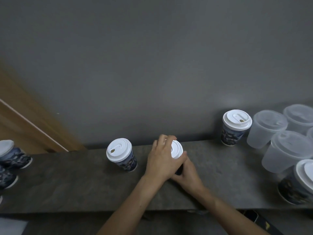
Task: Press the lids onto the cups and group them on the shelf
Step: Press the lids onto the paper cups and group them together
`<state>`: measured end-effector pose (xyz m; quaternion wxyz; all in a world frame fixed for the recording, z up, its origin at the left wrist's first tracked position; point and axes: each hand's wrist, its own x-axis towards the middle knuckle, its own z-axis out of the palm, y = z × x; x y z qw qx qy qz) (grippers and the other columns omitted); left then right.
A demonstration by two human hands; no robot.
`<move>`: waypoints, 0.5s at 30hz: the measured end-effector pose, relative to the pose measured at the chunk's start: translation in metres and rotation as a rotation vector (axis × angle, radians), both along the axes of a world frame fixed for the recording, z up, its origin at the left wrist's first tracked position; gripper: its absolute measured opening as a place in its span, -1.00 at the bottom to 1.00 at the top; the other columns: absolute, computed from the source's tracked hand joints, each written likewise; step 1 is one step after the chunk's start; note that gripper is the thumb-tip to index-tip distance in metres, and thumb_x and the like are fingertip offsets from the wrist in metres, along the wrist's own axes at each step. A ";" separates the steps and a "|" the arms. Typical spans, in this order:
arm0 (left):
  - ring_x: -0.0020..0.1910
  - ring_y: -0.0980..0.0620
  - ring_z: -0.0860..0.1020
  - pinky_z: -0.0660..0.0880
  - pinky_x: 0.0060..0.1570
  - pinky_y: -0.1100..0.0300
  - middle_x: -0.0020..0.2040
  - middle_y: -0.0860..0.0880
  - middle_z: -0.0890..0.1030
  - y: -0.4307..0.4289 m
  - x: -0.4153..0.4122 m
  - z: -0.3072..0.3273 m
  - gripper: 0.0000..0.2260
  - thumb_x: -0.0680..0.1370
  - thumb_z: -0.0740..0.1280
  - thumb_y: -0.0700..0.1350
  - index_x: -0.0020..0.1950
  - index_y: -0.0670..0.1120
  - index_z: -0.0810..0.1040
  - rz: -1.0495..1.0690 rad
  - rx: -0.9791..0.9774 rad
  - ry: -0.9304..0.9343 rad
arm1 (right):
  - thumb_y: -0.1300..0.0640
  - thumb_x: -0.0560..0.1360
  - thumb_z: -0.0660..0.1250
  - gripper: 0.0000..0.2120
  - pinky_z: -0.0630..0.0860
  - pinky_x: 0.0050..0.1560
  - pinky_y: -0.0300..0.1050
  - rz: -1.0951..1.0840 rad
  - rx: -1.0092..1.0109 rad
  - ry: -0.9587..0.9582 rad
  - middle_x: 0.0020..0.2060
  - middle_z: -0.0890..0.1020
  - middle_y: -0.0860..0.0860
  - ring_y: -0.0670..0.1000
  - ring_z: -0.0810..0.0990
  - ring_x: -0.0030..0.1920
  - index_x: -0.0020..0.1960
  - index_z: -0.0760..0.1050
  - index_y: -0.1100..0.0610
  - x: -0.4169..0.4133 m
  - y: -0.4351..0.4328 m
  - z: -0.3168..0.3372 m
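Centre cup [178, 170]: stands upright mid-shelf, about halfway between front and back edge. Body almost wholly hidden by both hands; only a dark sliver shows.
White lid [177, 148]: sits on top of that cup, right half visible. How far it is seated cannot be told.
Left hand [162, 159]: laid over the lid from above, fingers [166, 139] curled down over the far rim, thumb against the near right edge. Grips the lid.
Right hand [188, 173]: lower, tucked under the left wrist, wrapped round the cup's body. Its fingertips are hidden behind the cup.

Second lidded cup [121, 155]: just to the left of the hands, apart from them, upright, sip hole showing.
Third lidded cup [236, 126]: further right, at the back against the grey wall [152, 65].
Fourth lidded cup [299, 183]: far right, near the front edge, partly cut off by the frame.
Two patterned cups [12, 156]: far left end, partly out of view.
Clear plastic tubs [268, 128]: cluster with lids on at the right end, close beside the third and fourth cups.
Shelf [67, 180]: dark, stone-look, long and narrow.
Wooden door frame [25, 119]: behind the left end.
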<state>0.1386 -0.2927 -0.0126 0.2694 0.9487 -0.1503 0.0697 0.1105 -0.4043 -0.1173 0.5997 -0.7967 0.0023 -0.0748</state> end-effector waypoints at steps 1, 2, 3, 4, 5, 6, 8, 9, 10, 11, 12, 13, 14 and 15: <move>0.07 0.01 0.46 0.49 0.05 0.07 0.17 0.14 0.46 -0.002 -0.002 -0.003 -0.51 0.40 0.27 0.27 0.25 0.09 0.51 0.009 -0.017 -0.040 | 0.02 0.32 0.66 -0.35 0.55 0.13 -0.28 -0.003 0.006 -0.016 0.18 0.64 -0.17 -0.20 0.62 0.19 0.32 0.47 0.02 0.000 -0.001 -0.002; 0.04 0.02 0.48 0.49 0.03 0.09 0.15 0.14 0.48 -0.001 -0.003 -0.006 -0.52 0.39 0.28 0.25 0.23 0.08 0.53 0.000 -0.040 -0.070 | 0.02 0.30 0.67 -0.36 0.57 0.12 -0.24 -0.011 0.010 -0.024 0.16 0.64 -0.15 -0.19 0.62 0.18 0.30 0.48 0.03 -0.001 -0.001 -0.004; 0.03 0.03 0.49 0.49 0.03 0.13 0.14 0.15 0.50 0.000 -0.002 -0.009 -0.54 0.38 0.30 0.23 0.22 0.07 0.55 -0.024 -0.061 -0.093 | 0.02 0.29 0.68 -0.37 0.59 0.08 -0.18 -0.019 0.019 -0.029 0.13 0.63 -0.14 -0.18 0.62 0.15 0.25 0.49 0.06 -0.001 -0.002 -0.005; 0.03 0.06 0.51 0.48 0.04 0.17 0.13 0.16 0.52 0.003 0.000 -0.009 -0.55 0.37 0.34 0.21 0.21 0.07 0.57 -0.057 -0.083 -0.101 | 0.02 0.28 0.69 -0.38 0.60 0.05 -0.13 -0.023 0.028 -0.032 0.10 0.63 -0.13 -0.17 0.62 0.12 0.22 0.49 0.08 -0.001 -0.002 -0.005; 0.04 0.09 0.54 0.47 0.06 0.21 0.12 0.16 0.54 0.007 0.003 -0.007 -0.56 0.37 0.37 0.19 0.20 0.06 0.59 -0.092 -0.115 -0.080 | 0.00 0.27 0.70 -0.38 0.60 0.05 -0.12 -0.017 0.040 -0.031 0.09 0.63 -0.13 -0.17 0.63 0.11 0.21 0.48 0.07 -0.001 -0.003 -0.004; 0.04 0.14 0.56 0.47 0.08 0.26 0.11 0.17 0.56 0.012 0.008 -0.004 -0.56 0.36 0.40 0.18 0.18 0.07 0.61 -0.123 -0.167 -0.028 | -0.03 0.26 0.71 -0.35 0.61 0.06 -0.16 0.001 0.052 -0.028 0.11 0.64 -0.14 -0.18 0.63 0.13 0.22 0.48 0.02 -0.002 -0.004 -0.003; 0.06 0.20 0.59 0.47 0.12 0.30 0.08 0.16 0.63 0.023 0.018 0.000 -0.58 0.34 0.44 0.19 0.16 0.10 0.65 -0.140 -0.297 0.125 | -0.06 0.26 0.72 -0.30 0.59 0.11 -0.26 0.064 0.075 -0.017 0.15 0.65 -0.17 -0.19 0.65 0.15 0.27 0.44 -0.09 -0.005 -0.007 0.002; 0.08 0.20 0.61 0.48 0.14 0.28 0.07 0.15 0.66 0.030 0.023 0.000 -0.59 0.34 0.45 0.20 0.15 0.10 0.66 -0.119 -0.357 0.200 | -0.07 0.26 0.72 -0.29 0.60 0.11 -0.27 0.096 0.073 -0.004 0.14 0.65 -0.18 -0.19 0.66 0.14 0.28 0.42 -0.13 -0.006 -0.008 0.005; 0.09 0.19 0.62 0.50 0.16 0.24 0.08 0.13 0.69 0.038 0.027 -0.002 -0.59 0.35 0.46 0.19 0.15 0.09 0.67 -0.093 -0.420 0.267 | -0.07 0.28 0.71 -0.29 0.61 0.10 -0.26 0.125 0.066 0.011 0.14 0.65 -0.18 -0.19 0.66 0.13 0.29 0.40 -0.14 -0.008 -0.009 0.007; 0.12 0.14 0.64 0.53 0.16 0.20 0.09 0.11 0.70 0.044 0.029 -0.005 -0.58 0.35 0.47 0.17 0.17 0.07 0.68 -0.067 -0.496 0.330 | -0.07 0.30 0.70 -0.29 0.62 0.10 -0.23 0.148 0.061 0.022 0.15 0.64 -0.18 -0.18 0.67 0.12 0.31 0.40 -0.12 -0.009 -0.010 0.010; 0.14 0.09 0.65 0.55 0.16 0.18 0.12 0.07 0.71 0.048 0.030 -0.007 -0.56 0.35 0.48 0.16 0.19 0.04 0.68 -0.047 -0.570 0.374 | -0.06 0.32 0.69 -0.29 0.62 0.11 -0.20 0.161 0.071 0.028 0.16 0.64 -0.17 -0.17 0.67 0.13 0.34 0.39 -0.08 -0.010 -0.011 0.012; 0.17 0.05 0.65 0.56 0.15 0.17 0.14 0.05 0.70 0.051 0.029 -0.008 -0.54 0.35 0.49 0.14 0.21 0.01 0.67 -0.030 -0.634 0.398 | -0.05 0.34 0.68 -0.30 0.63 0.12 -0.16 0.165 0.085 0.026 0.16 0.65 -0.16 -0.14 0.67 0.14 0.36 0.40 -0.04 -0.011 -0.012 0.015; 0.20 0.02 0.64 0.56 0.15 0.18 0.17 0.03 0.69 0.052 0.026 -0.006 -0.52 0.36 0.51 0.12 0.24 -0.01 0.65 -0.024 -0.672 0.407 | -0.04 0.36 0.66 -0.32 0.64 0.14 -0.11 0.167 0.104 0.027 0.15 0.66 -0.16 -0.12 0.68 0.14 0.36 0.42 -0.01 -0.013 -0.013 0.019; 0.22 0.02 0.63 0.56 0.16 0.18 0.20 0.03 0.68 0.052 0.023 -0.003 -0.52 0.38 0.53 0.08 0.27 -0.02 0.63 -0.033 -0.683 0.402 | -0.06 0.37 0.64 -0.36 0.64 0.15 -0.05 0.170 0.139 0.039 0.13 0.67 -0.16 -0.09 0.69 0.14 0.35 0.44 0.00 -0.015 -0.014 0.024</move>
